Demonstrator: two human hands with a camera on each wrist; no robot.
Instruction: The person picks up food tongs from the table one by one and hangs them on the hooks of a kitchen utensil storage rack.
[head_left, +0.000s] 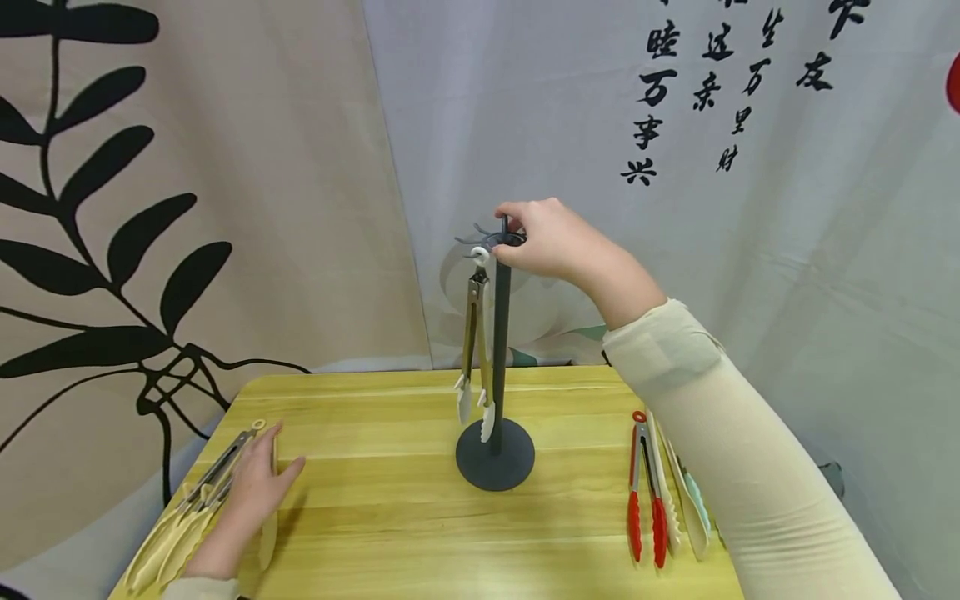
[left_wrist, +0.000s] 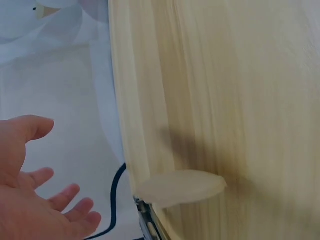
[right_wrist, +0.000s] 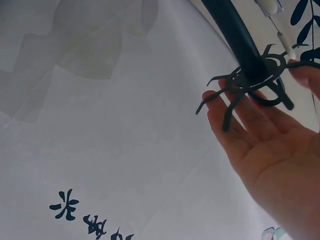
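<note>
At the top of a dark hook stand (head_left: 502, 350), my right hand (head_left: 551, 237) grips the ring of hooks, thumb on the near side and fingers behind. In the right wrist view, the fingers lie against the hook ring (right_wrist: 255, 72). Cream-tipped tongs (head_left: 477, 333) hang by a white loop from a hook beside the thumb. Over the left part of the table, my left hand (head_left: 255, 492) is spread out and holds nothing. Several cream-headed tongs (head_left: 191, 508) lie beside and partly under it. A flat beige utensil (left_wrist: 182, 187) shows near the table edge.
Red-tipped tongs (head_left: 647, 492) lie at the table's right side, alongside cream and pale blue utensils (head_left: 696, 500) partly covered by my right sleeve. The stand's round base (head_left: 495, 471) rests mid-table (head_left: 375, 517). A printed curtain (head_left: 525, 125) hangs behind.
</note>
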